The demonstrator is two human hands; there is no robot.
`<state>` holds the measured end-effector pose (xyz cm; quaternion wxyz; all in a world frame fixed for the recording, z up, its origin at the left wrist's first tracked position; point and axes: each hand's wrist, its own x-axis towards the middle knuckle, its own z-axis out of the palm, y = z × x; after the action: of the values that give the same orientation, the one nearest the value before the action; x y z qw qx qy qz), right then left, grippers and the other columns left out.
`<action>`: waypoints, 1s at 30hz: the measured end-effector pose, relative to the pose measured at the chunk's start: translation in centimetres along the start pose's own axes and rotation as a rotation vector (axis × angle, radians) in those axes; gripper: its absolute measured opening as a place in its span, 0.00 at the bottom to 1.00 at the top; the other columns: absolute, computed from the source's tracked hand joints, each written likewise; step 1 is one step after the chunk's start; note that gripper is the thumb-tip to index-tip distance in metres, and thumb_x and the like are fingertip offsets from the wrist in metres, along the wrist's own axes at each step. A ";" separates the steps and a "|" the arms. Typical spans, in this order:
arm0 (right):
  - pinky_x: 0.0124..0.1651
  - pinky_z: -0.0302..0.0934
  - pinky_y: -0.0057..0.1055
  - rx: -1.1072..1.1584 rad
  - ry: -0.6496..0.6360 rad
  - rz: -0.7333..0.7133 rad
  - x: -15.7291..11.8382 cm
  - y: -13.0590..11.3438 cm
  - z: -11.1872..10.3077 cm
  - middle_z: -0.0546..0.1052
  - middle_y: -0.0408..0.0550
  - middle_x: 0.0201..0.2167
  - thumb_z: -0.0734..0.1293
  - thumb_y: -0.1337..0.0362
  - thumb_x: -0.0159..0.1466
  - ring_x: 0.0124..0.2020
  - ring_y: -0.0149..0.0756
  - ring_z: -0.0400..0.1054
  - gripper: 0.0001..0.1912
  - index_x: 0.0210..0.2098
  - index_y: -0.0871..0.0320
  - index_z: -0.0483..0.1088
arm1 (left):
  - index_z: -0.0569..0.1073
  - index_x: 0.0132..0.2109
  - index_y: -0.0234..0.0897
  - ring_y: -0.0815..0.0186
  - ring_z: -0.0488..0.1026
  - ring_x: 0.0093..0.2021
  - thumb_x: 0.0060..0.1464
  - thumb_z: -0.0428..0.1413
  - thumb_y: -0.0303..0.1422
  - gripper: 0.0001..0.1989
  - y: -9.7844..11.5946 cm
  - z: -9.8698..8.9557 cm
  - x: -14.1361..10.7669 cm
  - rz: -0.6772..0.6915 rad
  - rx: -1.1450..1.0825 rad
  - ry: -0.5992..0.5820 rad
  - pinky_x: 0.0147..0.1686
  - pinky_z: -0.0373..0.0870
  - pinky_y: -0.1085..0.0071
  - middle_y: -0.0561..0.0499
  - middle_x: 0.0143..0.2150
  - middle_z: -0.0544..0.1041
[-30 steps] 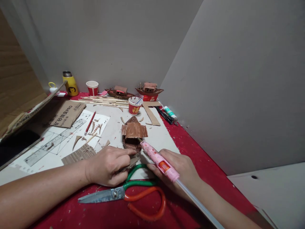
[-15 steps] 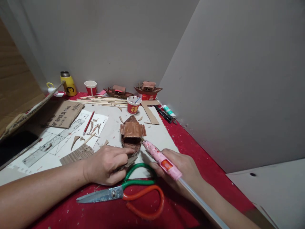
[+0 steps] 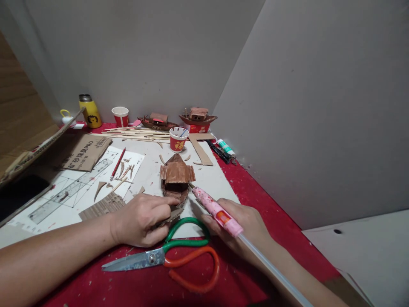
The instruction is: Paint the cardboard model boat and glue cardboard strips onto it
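A small brown cardboard model boat [image 3: 177,172] with a curved roof lies on the white board, its open end facing me. My left hand [image 3: 148,217] is closed at that near end, the index finger pressed on the deck and the other fingers curled below. My right hand [image 3: 244,219] is wrapped around a pink hot glue gun [image 3: 217,212], a clear glue stick [image 3: 271,268] poking out of its back. The gun's nozzle is at the boat's right side by the roof edge; whether it touches cannot be made out. Scissors [image 3: 159,256] with green and orange handles lie just below my hands.
Two finished model boats [image 3: 198,117] stand at the back wall near thin wooden sticks [image 3: 134,134]. A red paper cup [image 3: 178,140] stands behind the boat. Left lie a clear ruler [image 3: 64,196], a red pencil [image 3: 118,164], cardboard scraps and a yellow bottle [image 3: 91,113].
The glue gun's nozzle has dropped very slightly along the boat's right side. My left hand keeps its place on the boat, and the view has shifted a little.
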<state>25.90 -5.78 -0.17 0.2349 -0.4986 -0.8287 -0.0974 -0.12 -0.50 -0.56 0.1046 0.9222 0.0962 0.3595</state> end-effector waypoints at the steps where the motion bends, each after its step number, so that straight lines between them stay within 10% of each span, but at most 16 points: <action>1: 0.21 0.52 0.28 0.002 -0.001 0.010 0.0 0.0 0.0 0.71 0.43 0.19 0.55 0.46 0.72 0.17 0.30 0.65 0.27 0.26 0.56 0.67 | 0.64 0.31 0.38 0.60 0.82 0.36 0.52 0.53 0.23 0.07 0.0 0.0 0.0 -0.001 0.000 -0.002 0.30 0.79 0.70 0.33 0.44 0.83; 30: 0.23 0.50 0.29 0.034 -0.141 0.062 0.1 -0.4 -0.1 0.70 0.44 0.18 0.52 0.43 0.72 0.18 0.31 0.64 0.29 0.27 0.56 0.67 | 0.64 0.33 0.39 0.60 0.82 0.38 0.53 0.52 0.24 0.05 -0.1 0.1 -0.4 -0.017 0.023 -0.030 0.31 0.79 0.68 0.34 0.48 0.82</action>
<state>25.53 -5.96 -0.02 0.1875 -0.5257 -0.8287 -0.0407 -0.35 -0.49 -0.86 0.0985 0.9279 0.1066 0.3435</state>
